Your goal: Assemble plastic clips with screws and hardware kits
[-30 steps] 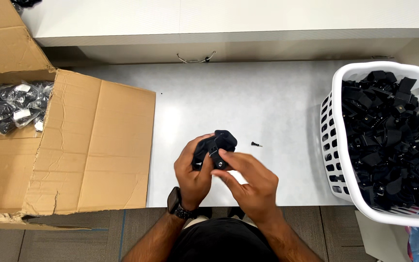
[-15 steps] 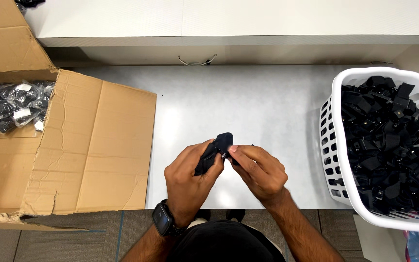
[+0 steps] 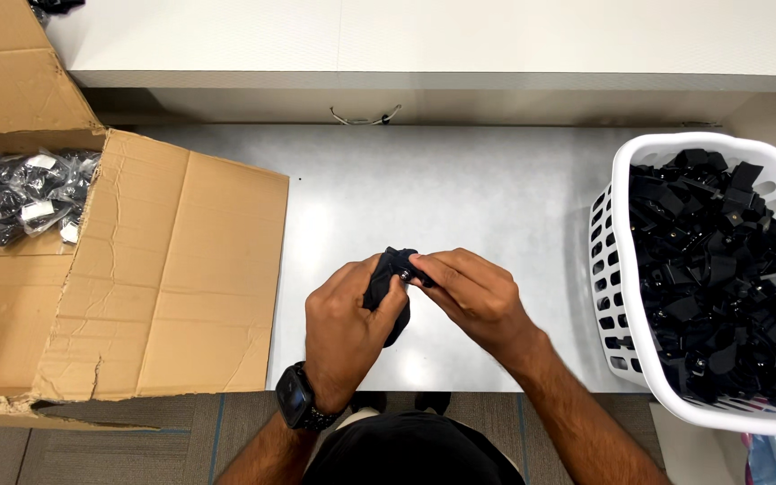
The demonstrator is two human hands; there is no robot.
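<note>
Two bare hands are seen over a pale grey worktable (image 3: 460, 189), and one small black fabric piece (image 3: 390, 286) is held between them, just above the table's near edge. The left hand (image 3: 345, 325) is wrapped around the piece from below, its fingers closed on the fabric; a dark wristwatch (image 3: 296, 399) is worn on that wrist. The right hand (image 3: 471, 293) is closed on the upper end of the same piece, thumb and fingertips pinched together where a small metal part appears to sit, though it is too small to be made out.

Two containers are placed at opposite sides of the table. One white plastic laundry basket (image 3: 620, 260) with slotted walls is set at the right edge and is filled nearly to the rim with a heap of black pieces (image 3: 720, 269) of similar fabric, too many and too tangled to be counted. One brown cardboard box (image 3: 11, 81) is set at the left, with one large flap (image 3: 181, 278) laid flat across the table and torn along its near edge; clear plastic bags of dark items (image 3: 20, 193) are packed inside, their number not being countable.

One white shelf (image 3: 460, 40) is seen beyond the table, and one loop of thin wire (image 3: 365, 118) is seen beneath its front edge.
</note>
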